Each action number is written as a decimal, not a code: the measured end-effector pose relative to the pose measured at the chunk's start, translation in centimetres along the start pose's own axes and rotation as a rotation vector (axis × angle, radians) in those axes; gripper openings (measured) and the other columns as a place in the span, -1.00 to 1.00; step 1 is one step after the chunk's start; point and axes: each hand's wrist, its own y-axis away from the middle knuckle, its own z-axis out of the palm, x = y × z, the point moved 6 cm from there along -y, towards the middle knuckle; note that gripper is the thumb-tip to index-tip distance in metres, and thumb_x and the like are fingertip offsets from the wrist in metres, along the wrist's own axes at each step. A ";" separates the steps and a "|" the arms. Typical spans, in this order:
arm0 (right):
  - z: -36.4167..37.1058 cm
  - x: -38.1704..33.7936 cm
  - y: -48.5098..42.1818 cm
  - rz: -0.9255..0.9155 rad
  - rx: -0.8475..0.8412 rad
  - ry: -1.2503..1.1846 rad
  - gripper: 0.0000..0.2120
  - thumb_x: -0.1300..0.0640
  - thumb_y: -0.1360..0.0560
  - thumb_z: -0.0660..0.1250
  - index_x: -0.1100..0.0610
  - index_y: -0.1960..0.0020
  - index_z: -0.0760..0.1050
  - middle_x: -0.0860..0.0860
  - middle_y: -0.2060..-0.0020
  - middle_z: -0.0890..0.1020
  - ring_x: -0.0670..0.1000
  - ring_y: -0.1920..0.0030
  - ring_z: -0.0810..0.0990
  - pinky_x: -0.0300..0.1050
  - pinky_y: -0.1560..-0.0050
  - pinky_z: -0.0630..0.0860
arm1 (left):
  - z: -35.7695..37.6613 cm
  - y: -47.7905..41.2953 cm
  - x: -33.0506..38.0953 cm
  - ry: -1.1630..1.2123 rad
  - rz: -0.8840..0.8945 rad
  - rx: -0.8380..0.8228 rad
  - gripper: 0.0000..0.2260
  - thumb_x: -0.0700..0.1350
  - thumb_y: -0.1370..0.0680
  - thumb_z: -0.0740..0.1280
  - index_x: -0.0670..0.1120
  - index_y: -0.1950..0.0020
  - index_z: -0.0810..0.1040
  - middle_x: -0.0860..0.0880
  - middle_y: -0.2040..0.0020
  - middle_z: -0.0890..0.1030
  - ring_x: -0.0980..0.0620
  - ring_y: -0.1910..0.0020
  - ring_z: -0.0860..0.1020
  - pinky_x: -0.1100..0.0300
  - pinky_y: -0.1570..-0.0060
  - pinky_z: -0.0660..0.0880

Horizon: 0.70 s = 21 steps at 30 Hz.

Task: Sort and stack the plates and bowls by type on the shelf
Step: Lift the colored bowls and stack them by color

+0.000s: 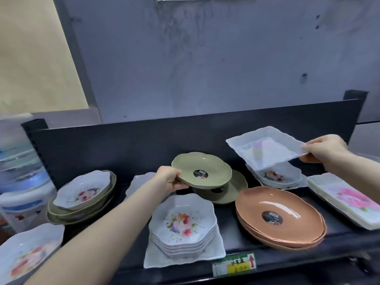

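The left hand [168, 178] grips a green bowl [202, 169] by its rim above a green plate [230, 191] on the shelf [308, 256], while the right hand [324, 148] pinches a white rectangular plate [265, 148] over a floral dish [275, 175].

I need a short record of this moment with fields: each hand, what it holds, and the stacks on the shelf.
left hand: grips green bowl by its rim, above a green plate
right hand: holds white rectangular plate by its edge, in the air
front middle: white floral bowls stacked on a white square plate
front right: stacked orange oval plates
far left: lone floral bowl on green plate pile
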 end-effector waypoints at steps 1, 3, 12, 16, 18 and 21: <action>-0.5 0.3 -0.1 -0.004 0.002 0.001 -0.89 0.38 -0.38 0.38 0.21 0.21 0.62 0.16 0.37 0.62 0.09 0.47 0.66 0.12 0.28 0.66 | 0.9 -0.3 -0.3 -0.015 0.002 0.000 -0.85 -0.39 -0.60 0.15 -0.35 -0.12 0.45 -0.26 -0.01 0.52 -0.24 0.02 0.56 -0.22 -0.03 0.54; -1.4 0.8 -0.4 -0.014 0.008 0.001 -0.86 0.41 -0.37 0.37 0.21 0.26 0.60 0.16 0.40 0.60 0.01 0.60 0.60 -0.05 0.44 0.61 | 2.3 -0.8 -0.7 -0.041 0.000 0.009 -0.86 -0.42 -0.58 0.14 -0.28 0.09 0.45 -0.28 -0.06 0.52 -0.28 -0.07 0.56 -0.26 -0.06 0.52; -4.0 3.0 -1.4 -0.012 0.004 -0.022 -0.78 0.46 -0.39 0.34 0.21 0.35 0.51 0.15 0.38 0.57 0.13 0.42 0.61 -0.11 0.33 0.60 | 5.7 -3.4 -2.4 -0.514 0.079 -0.003 -0.89 -0.36 -0.51 0.27 -0.22 0.16 0.37 -0.18 0.05 0.43 -0.13 0.15 0.49 0.02 0.10 0.51; -4.9 4.5 -1.7 0.005 0.002 -0.040 -0.80 0.44 -0.40 0.36 0.21 0.32 0.52 0.12 0.34 0.58 0.14 0.41 0.60 -0.14 0.32 0.64 | 6.2 -3.3 -1.8 -0.754 0.151 0.047 -0.82 -0.30 -0.45 0.27 -0.16 0.29 0.30 -0.13 0.21 0.40 -0.12 0.19 0.42 0.11 0.22 0.39; -5.5 5.2 -1.8 0.011 0.007 -0.055 -0.82 0.43 -0.40 0.37 0.21 0.30 0.53 0.11 0.34 0.57 0.10 0.47 0.59 -0.21 0.42 0.59 | 6.7 -2.8 -1.1 -0.856 0.219 0.095 -0.81 -0.29 -0.44 0.23 -0.14 0.31 0.25 -0.09 0.27 0.36 -0.09 0.27 0.35 0.15 0.29 0.33; -7.1 6.0 -2.3 0.027 0.009 -0.083 -0.92 0.43 -0.40 0.38 0.29 0.19 0.56 0.16 0.32 0.57 0.08 0.56 0.59 -0.19 0.41 0.59 | 10.1 -0.5 0.3 -0.776 0.426 0.062 -0.81 -0.23 -0.47 0.24 -0.05 0.27 0.26 0.01 0.26 0.33 -0.04 0.20 0.33 0.17 0.30 0.25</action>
